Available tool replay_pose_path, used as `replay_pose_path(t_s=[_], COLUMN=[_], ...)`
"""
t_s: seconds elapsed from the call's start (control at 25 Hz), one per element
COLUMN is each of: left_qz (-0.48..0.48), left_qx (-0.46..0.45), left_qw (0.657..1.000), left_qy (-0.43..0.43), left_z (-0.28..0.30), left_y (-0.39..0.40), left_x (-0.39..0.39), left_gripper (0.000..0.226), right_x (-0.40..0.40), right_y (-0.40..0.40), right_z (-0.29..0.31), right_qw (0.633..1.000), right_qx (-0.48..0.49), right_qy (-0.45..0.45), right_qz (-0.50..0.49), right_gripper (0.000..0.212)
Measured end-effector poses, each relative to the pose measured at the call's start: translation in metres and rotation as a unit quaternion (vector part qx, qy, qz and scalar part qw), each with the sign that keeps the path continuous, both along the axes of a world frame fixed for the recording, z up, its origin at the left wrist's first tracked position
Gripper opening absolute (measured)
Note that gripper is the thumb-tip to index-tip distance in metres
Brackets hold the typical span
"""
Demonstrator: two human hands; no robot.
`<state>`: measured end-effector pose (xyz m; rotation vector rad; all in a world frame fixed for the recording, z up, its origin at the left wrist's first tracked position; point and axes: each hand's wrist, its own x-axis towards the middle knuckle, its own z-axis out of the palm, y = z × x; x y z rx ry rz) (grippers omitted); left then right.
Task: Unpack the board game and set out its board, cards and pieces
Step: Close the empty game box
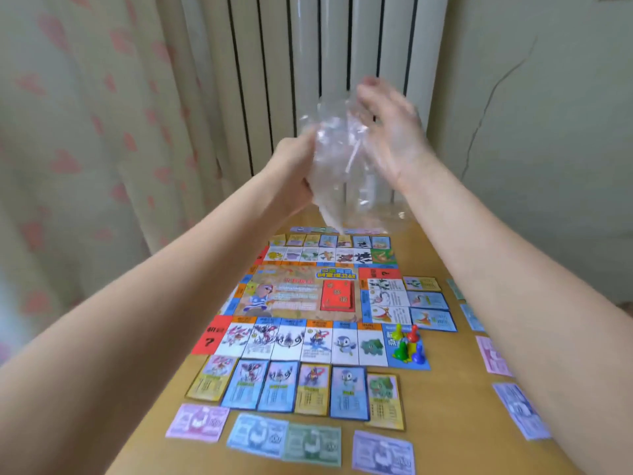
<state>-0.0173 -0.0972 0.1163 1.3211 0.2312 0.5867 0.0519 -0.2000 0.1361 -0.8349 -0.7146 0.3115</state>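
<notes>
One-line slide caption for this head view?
Both hands crumple a clear plastic bag above the board, with cards, play money and pawns set out.

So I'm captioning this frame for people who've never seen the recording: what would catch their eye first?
Probably the crumpled clear plastic bag held up mid-frame, the left hand gripping its side, the right hand flat against it. Below it on the wooden table lies the colourful game board, ringed by cards and paper money, with pawns clustered on its near right corner.
</notes>
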Motion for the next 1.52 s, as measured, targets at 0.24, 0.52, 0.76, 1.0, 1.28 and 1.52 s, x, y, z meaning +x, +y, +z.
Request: replay_pose_path(t_s=[0.24,0.52,0.76,1.0,1.28,1.52], left_qz=[0.157,-0.068,-0.002,0.140,0.445,0.430], left_qx=[0.052,0.009,0.009,-0.045,0.114,-0.036], left_qw=[0.986,0.994,1.000,0.989,0.886,0.878], left_qy=[-0.022,0.082,0.025,-0.013,0.066,0.207], left_z=[0.034,0.022,0.007,-0.047,-0.125,-0.325], left_y=[0.029,0.030,0.064,0.120,0.098,0.064], left_x=[-0.071,-0.112,-0.132,-0.260,-0.398,-0.482], left_gripper=[0.039,0.052,0.011,0.021,0.018,0.039], right_x=[-0.071,-0.104,-0.114,-0.227,-0.383,-0.443], right_y=[0.003,0.056,0.075,0.145,0.160,0.133], right_z=[-0.002,-0.007,-0.023,-0.048,-0.134,-0.306], right_qw=[0.919,0.965,0.874,0.604,0.704,0.618], right_qx=[-0.303,-0.204,-0.347,-0.428,-0.321,-0.427], right_qy=[-0.231,-0.079,-0.335,-0.672,-0.631,-0.648], right_qz=[0.104,-0.148,0.066,0.020,-0.047,0.124], right_gripper=[0.069,0.036,0.037,0.092,0.047,0.041])
